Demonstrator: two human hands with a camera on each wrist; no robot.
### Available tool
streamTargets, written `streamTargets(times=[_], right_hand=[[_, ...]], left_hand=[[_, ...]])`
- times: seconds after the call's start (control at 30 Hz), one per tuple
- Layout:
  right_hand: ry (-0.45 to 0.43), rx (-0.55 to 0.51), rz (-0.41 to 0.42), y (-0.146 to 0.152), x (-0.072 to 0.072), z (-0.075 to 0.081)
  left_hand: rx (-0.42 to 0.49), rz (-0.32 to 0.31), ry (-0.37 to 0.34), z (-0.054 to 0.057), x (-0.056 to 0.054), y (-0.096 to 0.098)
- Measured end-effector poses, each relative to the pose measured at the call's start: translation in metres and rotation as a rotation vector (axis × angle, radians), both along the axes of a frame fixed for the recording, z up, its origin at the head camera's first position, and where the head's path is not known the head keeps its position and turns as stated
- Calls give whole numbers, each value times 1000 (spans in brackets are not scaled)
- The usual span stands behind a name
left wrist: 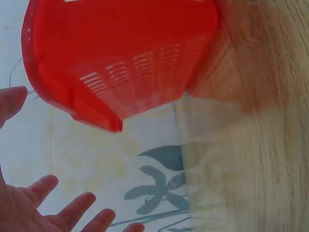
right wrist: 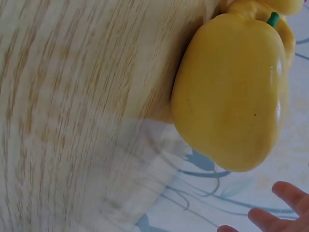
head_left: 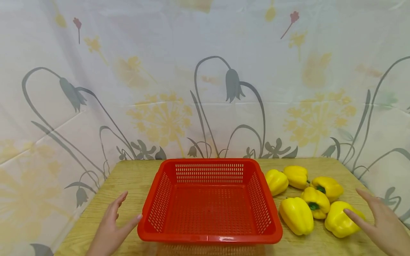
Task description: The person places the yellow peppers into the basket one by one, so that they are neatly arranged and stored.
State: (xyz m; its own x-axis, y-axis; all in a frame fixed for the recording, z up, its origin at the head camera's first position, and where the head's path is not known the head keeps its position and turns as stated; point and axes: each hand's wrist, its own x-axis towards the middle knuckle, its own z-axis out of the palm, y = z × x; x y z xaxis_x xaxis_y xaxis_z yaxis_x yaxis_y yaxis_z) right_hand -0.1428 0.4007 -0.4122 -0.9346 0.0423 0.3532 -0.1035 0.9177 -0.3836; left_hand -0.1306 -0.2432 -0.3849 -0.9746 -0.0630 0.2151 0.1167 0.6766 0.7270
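Observation:
A red plastic basket [head_left: 209, 239] with perforated walls stands on the table, and nothing lies in it. Beside its left wall is my left hand [head_left: 112, 227], fingers spread and thumb tip close to the rim. The left wrist view shows that hand [left wrist: 29, 212] apart from the basket's side [left wrist: 130, 53]. Several yellow bell peppers [head_left: 296, 216] with green stems lie to the basket's right. My right hand [head_left: 382, 224] is at their right edge, fingers extended, holding nothing; its thumb overlaps the nearest pepper [head_left: 341, 219]. In the right wrist view a pepper [right wrist: 229, 92] appears large, fingertips below it.
The wooden table [head_left: 128, 177] has a light grain. Behind it and along its sides hangs a pale cloth [head_left: 160, 46] printed with grey and yellow flowers. The peppers lie close together, one near the basket's right wall.

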Motion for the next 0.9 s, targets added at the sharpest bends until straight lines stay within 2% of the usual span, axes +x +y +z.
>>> streamTargets(times=[0.07, 0.33, 0.47, 0.67, 0.9], right_hand=[[-21, 0, -10, 0, 0, -2], [-88, -43, -16, -1, -1, -8], [-94, -50, -11, -3, -2, -10], [-107, -50, -3, -4, -2, -13], [-228, -47, -9, -2, -6, -14]], left_hand=[[28, -7, -6, 0, 0, 4], [183, 1, -118, 0, -2, 16], [213, 18, -157, -3, -3, 20], [287, 19, -140, -11, -5, 24], [379, 42, -153, -14, -6, 29]])
